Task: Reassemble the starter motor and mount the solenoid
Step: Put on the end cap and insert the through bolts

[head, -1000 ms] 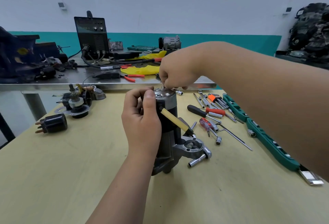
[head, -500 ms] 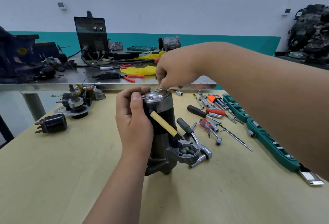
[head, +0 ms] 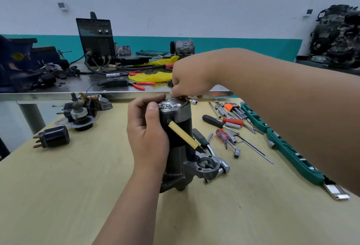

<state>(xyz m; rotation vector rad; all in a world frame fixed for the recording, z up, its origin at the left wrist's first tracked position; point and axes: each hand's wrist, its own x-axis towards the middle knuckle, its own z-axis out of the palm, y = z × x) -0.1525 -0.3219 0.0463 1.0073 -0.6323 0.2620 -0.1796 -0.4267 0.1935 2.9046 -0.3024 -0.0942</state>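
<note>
The starter motor (head: 180, 133) stands upright on the yellow table (head: 58, 196), black body with a shiny end cap on top and a grey cast housing at its foot. A yellow-sleeved lead (head: 183, 134) slants down its front. My left hand (head: 147, 133) grips the motor body from the left, thumb up beside the cap. My right hand (head: 190, 81) hovers over the cap's far edge, fingertips pinching something small there; what it is stays hidden. The black solenoid (head: 52, 137) lies on the table at the left, apart from the motor.
Screwdrivers, sockets and hex keys (head: 231, 125) are scattered right of the motor, with a green socket rail (head: 288, 151) beyond. A ratchet (head: 218, 159) lies behind the housing. Another dismantled part (head: 81, 112) sits at back left. A steel bench (head: 78, 92) holds a black machine (head: 95, 40).
The motor has been tipped and shifted slightly left, then stood more upright; my left hand moved with it. My right hand stays at the cap's top edge.
</note>
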